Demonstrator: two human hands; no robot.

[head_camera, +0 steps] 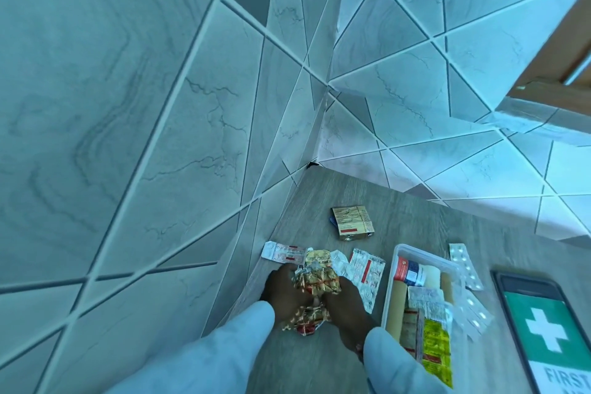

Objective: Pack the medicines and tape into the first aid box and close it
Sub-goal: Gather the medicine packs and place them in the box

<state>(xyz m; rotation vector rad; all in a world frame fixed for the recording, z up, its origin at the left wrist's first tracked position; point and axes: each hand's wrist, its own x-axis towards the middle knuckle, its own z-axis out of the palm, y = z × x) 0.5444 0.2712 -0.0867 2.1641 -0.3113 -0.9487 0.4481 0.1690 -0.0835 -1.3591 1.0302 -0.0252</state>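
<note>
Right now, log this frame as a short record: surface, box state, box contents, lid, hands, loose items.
surface: grey wood-grain table set in a tiled corner
box state: first aid box open
box contents: rolls, a small bottle, yellow strips
lid: green-cross lid lying right of the box
hands: left hand and right hand together hold a gold foil bundle
loose items: gold packet farther back; white strips beside the hands; blister strips at the box's right rim

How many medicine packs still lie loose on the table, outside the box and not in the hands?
4 or so: a gold pack far back, a red-white strip by the wall, a strip beside the box, white blister strips right of it. Others may hide under the hands.
</note>
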